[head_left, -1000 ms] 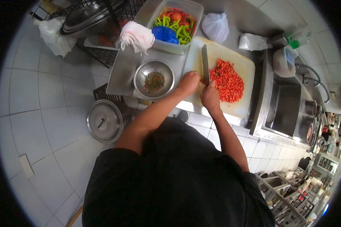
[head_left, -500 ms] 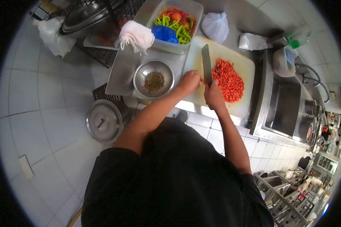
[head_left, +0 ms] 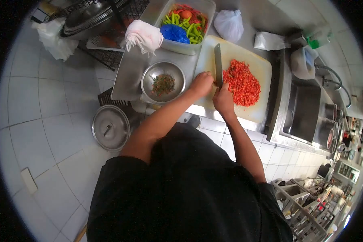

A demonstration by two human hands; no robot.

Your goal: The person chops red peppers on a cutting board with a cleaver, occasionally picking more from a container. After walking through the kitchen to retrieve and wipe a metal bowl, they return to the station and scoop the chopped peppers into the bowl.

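My right hand (head_left: 224, 99) is closed around the handle of a large knife (head_left: 218, 62), its wide blade pointing away from me over the cutting board (head_left: 207, 52). Just left of the blade, my left hand (head_left: 202, 83) rests on the board with its fingers curled together. Whatever lies under those fingertips is too small and hidden to make out. A heap of chopped red peppers (head_left: 244, 85) covers the board to the right of the knife.
Left of the board stands a steel bowl (head_left: 145, 89) with green and red trimmings. Behind it are a plastic tub (head_left: 185, 49) of peppers, a white cloth (head_left: 143, 34) and a tied plastic bag (head_left: 229, 26). A sink (head_left: 304, 109) lies to the right.
The knife and my right hand have shifted slightly left and away from me, closer to my left fingers. The red bit seen earlier between hand and blade is now hidden.
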